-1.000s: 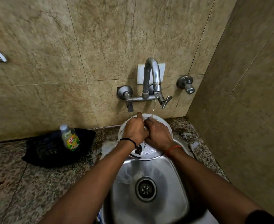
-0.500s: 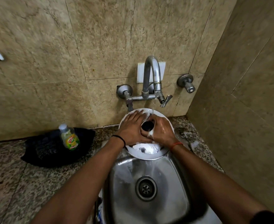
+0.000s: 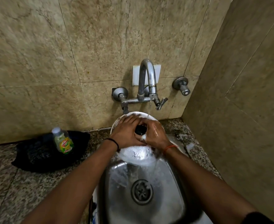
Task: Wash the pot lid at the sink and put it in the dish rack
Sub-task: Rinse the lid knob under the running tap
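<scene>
The round steel pot lid (image 3: 137, 155) with a black knob (image 3: 140, 130) is held tilted over the far end of the steel sink (image 3: 117, 178), under the tap (image 3: 146, 78). A thin stream of water falls from the spout onto the lid's far rim. My left hand (image 3: 126, 131) lies flat on the lid's left side, fingers spread toward the knob. My right hand (image 3: 155, 135), wet and soapy, grips the lid on the right beside the knob. Foam covers the lid's near part. No dish rack is in view.
A green dish-soap bottle (image 3: 63, 141) stands on a black cloth (image 3: 41, 152) on the granite counter (image 3: 12, 183) left of the sink. A tiled wall rises close on the right. A second valve (image 3: 181, 85) sticks out right of the tap. The drain (image 3: 142, 192) is open.
Both hands slid from the lid's upper middle to either side of the knob, which now shows. Water runs off the lid's near edge into the sink.
</scene>
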